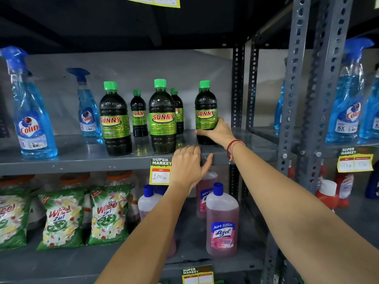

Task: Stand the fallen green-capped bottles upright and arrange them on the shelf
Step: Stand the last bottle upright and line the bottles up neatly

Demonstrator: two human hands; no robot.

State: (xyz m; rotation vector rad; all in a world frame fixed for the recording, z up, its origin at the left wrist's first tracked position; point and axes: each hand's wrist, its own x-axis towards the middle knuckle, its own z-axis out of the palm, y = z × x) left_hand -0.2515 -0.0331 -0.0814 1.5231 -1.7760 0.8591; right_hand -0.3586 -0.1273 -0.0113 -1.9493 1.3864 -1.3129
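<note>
Grey metal shelf [82, 160], middle tier. Five green-capped Sunny bottles visible, all upright. Right hand [217, 133] wraps the lower body of the rightmost bottle [205, 111], fingers curled round it from the right side, thumb across the front low down; bottle base sits on the shelf, near the right upright post [238, 87]. A sliver of another green cap shows right behind that bottle's cap; can't tell more. Red thread [234, 146] on the right wrist.

Left hand [189, 165] holds nothing: palm down, loosely open, fingers resting on the shelf's front edge, thumb spread out to the right along the lip. It sits just below and between the middle front bottle [162, 117] and the held one.

Left front bottle [115, 119] stands near the edge. Two smaller-looking bottles stand behind: one [139, 113] between the left and middle bottles, another [178, 107] partly hidden behind the middle one.

Blue Colin sprayers [30, 119] to the left on the same tier. Price tag [160, 173] reading 100 Rs hangs on the shelf edge, just left of the left hand. Lower tier: Wheel packs [61, 218] left, pink Lizol bottle [222, 224] between the forearms.
</note>
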